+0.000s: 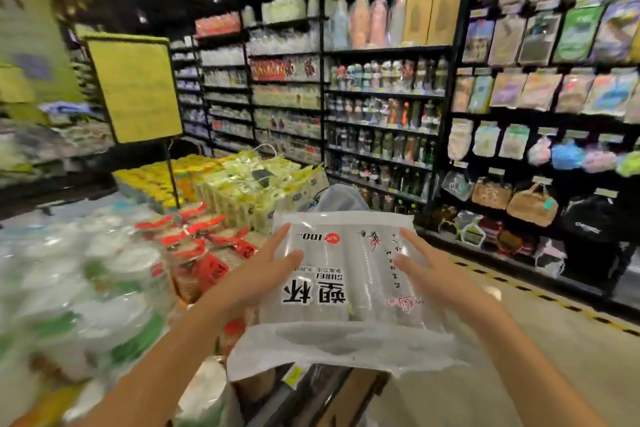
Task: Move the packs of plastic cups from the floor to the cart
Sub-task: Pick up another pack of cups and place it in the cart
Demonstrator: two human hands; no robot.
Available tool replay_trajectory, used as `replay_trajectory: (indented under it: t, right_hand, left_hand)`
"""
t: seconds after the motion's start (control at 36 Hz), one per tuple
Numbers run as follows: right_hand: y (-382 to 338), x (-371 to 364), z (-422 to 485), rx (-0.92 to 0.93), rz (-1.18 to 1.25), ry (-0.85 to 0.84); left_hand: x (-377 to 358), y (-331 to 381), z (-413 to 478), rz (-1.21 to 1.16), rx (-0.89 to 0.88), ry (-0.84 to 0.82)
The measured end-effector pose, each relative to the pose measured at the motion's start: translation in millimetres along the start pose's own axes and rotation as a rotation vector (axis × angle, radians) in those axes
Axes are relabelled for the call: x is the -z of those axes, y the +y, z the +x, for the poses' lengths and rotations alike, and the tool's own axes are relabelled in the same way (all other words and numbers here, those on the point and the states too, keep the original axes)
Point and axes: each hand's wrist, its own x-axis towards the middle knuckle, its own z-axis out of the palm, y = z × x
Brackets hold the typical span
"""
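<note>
A clear pack of plastic cups (346, 274) with black and red print is held in the air at chest height, in the middle of the view. My left hand (263, 274) grips its left side, with the thumb and one finger lying on top. My right hand (433, 274) grips the right side the same way. The other fingers are hidden under the pack. Below the pack are a dark frame edge (311, 392) and brown cardboard (360, 388). I cannot tell whether this is the cart.
On the left, a low display holds blurred white and green packs (86, 288), red-topped packs (204, 239) and yellow-green packs (249, 184). A yellow sign on a stand (135, 90) rises behind them. Dark shelves of goods (381, 107) fill the back and right. Beige floor with a striped line (554, 302) runs along the right.
</note>
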Motion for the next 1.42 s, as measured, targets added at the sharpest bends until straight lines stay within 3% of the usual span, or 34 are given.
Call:
replay_trajectory:
  t: [0.28,0.53,0.81,1.08,1.28,1.42]
  right_hand:
    - [-81,-76,46,0.331,-0.011,-0.351]
    - [-181,-173,-7,0.649,0.022,-0.64]
    - [-288,-287,-159,0.901,0.074,-1.026]
    - [-361,-379,-371,1.16,0.112,-1.317]
    - [-397,-433,-500,1.294,0.121,-1.464]
    - [-419,-472,-568,1.323,0.124,-1.58]
  left_hand:
    - [58,-40,-105,-0.054,0.279,0.418]
    - [92,-52,-270,-0.114,0.53,0.84]
    - [93,-50,-486,-0.058,0.77,1.232]
    - [70,-44,-704,0.006,1.083,1.466]
    - [49,-45,-820,-0.051,1.172,1.651]
    - [42,-42,-872,-0.032,1.226,1.677]
